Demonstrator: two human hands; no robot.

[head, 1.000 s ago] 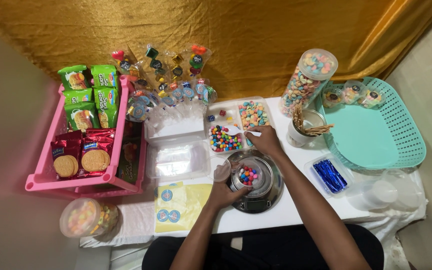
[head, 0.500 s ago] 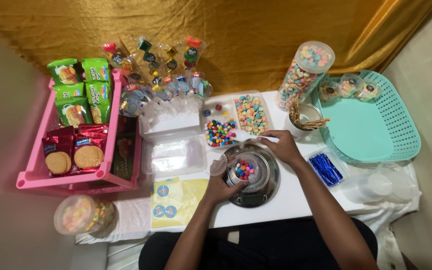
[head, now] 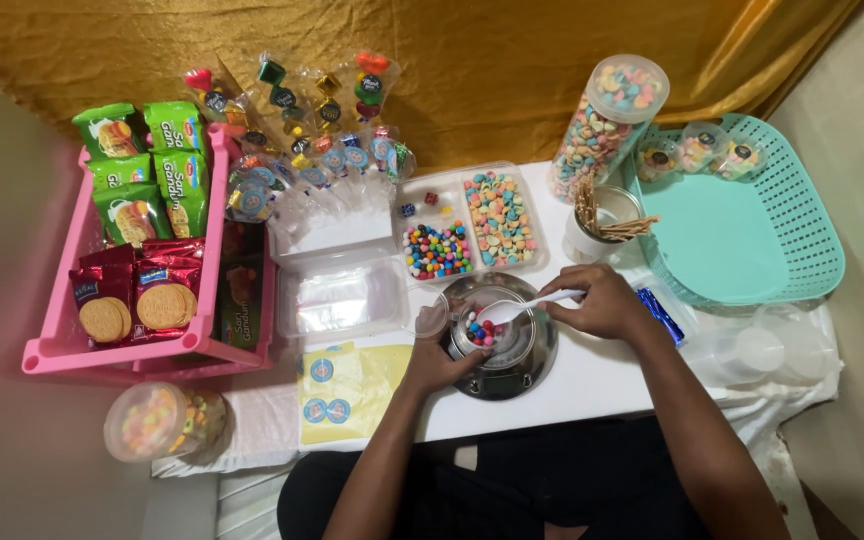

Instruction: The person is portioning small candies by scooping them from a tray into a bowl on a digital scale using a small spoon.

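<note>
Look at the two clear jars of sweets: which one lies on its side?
The short jar at the table's front left corner, beside the sticker sheet. The tall jar by the teal basket stands upright.

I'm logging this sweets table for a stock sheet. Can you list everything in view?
pink rack: one, left, holding green and red biscuit packs
wrapped candies: a cluster, mixed colours, back centre
divided clear tray: one, round coloured candies and pastel cereal
tall clear jar: one, pastel cereal, back right
cup of wooden sticks: one, white
teal basket: one, right, three small filled cups at its back
metal scale: one, silver, centre
small clear cup: one, on the scale, coloured candies inside
sticker sheet: one, yellow
lidded tub: one, front left
left hand: at the cup
right hand: holding a white spoon
</note>
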